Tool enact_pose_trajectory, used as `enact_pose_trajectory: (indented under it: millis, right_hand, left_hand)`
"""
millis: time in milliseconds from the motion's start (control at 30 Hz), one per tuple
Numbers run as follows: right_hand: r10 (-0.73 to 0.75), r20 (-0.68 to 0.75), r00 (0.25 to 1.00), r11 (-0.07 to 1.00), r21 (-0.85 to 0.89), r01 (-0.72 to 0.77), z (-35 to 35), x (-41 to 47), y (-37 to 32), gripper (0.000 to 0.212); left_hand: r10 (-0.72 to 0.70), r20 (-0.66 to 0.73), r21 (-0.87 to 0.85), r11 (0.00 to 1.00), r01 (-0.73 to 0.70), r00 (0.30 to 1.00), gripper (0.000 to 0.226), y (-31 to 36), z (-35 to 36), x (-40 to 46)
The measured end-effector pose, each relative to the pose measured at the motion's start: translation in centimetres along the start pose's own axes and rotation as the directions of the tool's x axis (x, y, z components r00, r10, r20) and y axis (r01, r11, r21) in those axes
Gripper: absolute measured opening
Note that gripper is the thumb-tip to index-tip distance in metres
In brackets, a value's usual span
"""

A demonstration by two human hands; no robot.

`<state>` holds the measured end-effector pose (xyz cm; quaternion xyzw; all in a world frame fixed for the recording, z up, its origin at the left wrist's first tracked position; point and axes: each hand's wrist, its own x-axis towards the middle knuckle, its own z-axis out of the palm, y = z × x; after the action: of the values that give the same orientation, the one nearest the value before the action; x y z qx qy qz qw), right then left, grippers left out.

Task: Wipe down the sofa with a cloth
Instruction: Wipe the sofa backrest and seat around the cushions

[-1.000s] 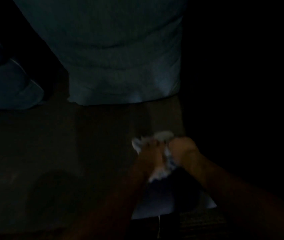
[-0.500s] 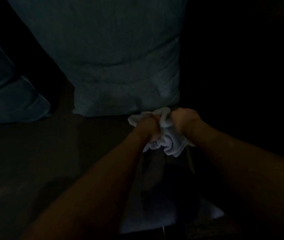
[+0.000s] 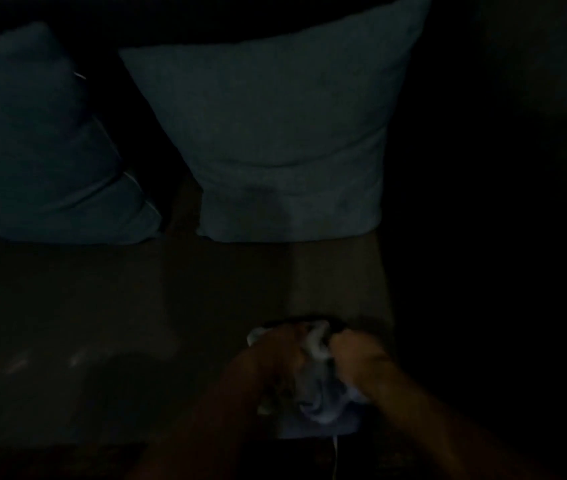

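Sofa seat (image 3: 102,306) spreads dim and brown across your view, with the room very dark around it. Two bluish cushions stand against its back: the larger cushion (image 3: 285,140) right of center, the left cushion (image 3: 33,150) just beside it with a dark gap between. Near the seat's front right edge, your left hand (image 3: 271,355) and right hand (image 3: 354,358) sit close together, each grip clenched on the pale cloth (image 3: 320,393), which is bunched between them and hangs down below your wrists. Whether the cloth touches the seat is too dark to tell.
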<state>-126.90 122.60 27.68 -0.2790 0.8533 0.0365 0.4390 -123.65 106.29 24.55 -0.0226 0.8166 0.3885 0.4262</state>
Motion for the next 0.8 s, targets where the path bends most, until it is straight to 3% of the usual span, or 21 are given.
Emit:
enact_pose_trajectory:
  millis: [133,233,367,467,533,700,800]
  right_hand:
    - [-0.005,-0.206,0.979,0.996,0.088,0.024,-7.4,1.6,-3.0,0.033]
    - [-0.065,-0.342,0.937,0.997,0.006,0.072,-12.4,3.1,-5.1,0.035]
    - [-0.111,-0.422,0.900,0.994,-0.039,0.104,-15.4,4.6,-7.5,0.050]
    - [-0.169,-0.548,0.819,0.985,-0.080,0.150,-14.6,7.0,-8.6,0.067]
    - [-0.171,-0.499,0.850,0.985,-0.086,0.148,-12.8,9.7,-9.1,0.072]
    - [-0.045,-0.230,0.972,0.999,0.017,0.050,-5.5,18.6,-8.7,0.064]
    - [0.005,-0.358,0.934,1.000,-0.010,-0.009,-2.9,21.9,-8.5,0.046]
  left_hand:
    - [-0.030,-0.215,-0.096,0.995,0.009,0.976,0.061,0.9,-8.0,-4.7]
    - [-0.015,-0.337,-0.098,0.995,-0.019,0.941,0.058,1.1,-13.1,-6.6]
    - [-0.011,-0.415,0.092,0.994,0.054,0.910,0.050,-0.6,-17.5,-7.0]
    - [-0.008,-0.474,0.131,0.988,0.079,0.881,0.053,-3.9,-19.2,-4.8]
    - [0.006,-0.450,0.175,0.981,0.082,0.893,0.061,-6.3,-19.3,-2.1]
    - [-0.028,-0.336,0.358,0.921,0.155,0.942,0.050,-12.8,-15.2,5.4]
    - [0.149,-0.399,0.402,0.915,0.027,0.905,0.058,-15.5,-14.4,8.1]
